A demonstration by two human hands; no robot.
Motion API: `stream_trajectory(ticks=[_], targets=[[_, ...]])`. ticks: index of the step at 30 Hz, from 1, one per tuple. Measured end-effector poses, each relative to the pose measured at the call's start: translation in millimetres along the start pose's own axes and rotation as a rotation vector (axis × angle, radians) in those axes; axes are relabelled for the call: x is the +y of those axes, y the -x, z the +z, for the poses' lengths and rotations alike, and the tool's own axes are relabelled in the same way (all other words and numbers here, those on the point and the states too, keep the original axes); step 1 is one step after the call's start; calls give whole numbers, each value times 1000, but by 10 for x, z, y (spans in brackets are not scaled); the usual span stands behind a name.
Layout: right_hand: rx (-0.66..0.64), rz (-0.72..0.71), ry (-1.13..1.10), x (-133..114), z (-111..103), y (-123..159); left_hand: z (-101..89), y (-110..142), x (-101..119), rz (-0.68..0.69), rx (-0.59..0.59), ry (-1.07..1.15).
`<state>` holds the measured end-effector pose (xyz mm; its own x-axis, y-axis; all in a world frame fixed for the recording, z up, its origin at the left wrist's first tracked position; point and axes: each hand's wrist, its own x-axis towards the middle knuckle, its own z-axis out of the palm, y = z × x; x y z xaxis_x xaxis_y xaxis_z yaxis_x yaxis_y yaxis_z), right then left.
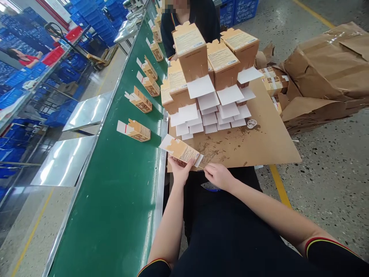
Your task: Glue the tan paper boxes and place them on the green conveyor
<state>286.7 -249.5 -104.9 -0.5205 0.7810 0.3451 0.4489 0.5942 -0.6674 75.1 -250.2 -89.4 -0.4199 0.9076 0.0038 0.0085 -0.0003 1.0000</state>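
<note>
Dark shirt point(236, 238): closest of all, across the lower middle.
Left hand point(180, 171): thumb and fingers pinching a printed carton point(184, 151), held over the near left corner of the surface point(271, 148), white flaps open.
Right hand point(219, 176): fingers curled together at the carton's near end; cannot tell what they pinch.
Carton stack point(223, 63): tiered on the surface just ahead, white flaps towards the hands, partly blocking the view of a co-worker point(206, 15).
Clear ring point(251, 123): right of the stack, near dark stains point(220, 150).
Green belt point(121, 192): along the left, bearing a file of cartons point(141, 131) with raised flaps.
Brown paper bundle point(328, 73): on the floor to the right.
Beyond the belt: metal plates point(65, 159), a pallet jack point(96, 59), blue crates point(93, 19).
</note>
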Motion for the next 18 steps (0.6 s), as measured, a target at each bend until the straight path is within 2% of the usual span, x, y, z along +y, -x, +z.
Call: stream_trajectory(ticks=[3,5,9,14,18], targets=[[42,19,-19,-39,-112,143,39,80,21,71,16,-137],[119,50,-51,-29,-231,237,63,136,10,96,32,-232],[264,130,-126,-22,-453,394,83,222,-21,53,91,-369],[215,260,-180,-132,-549,488,146,263,-9,19,89,-336],[185,261,-241,-195,-559,485,128,218,40,33,92,-294]])
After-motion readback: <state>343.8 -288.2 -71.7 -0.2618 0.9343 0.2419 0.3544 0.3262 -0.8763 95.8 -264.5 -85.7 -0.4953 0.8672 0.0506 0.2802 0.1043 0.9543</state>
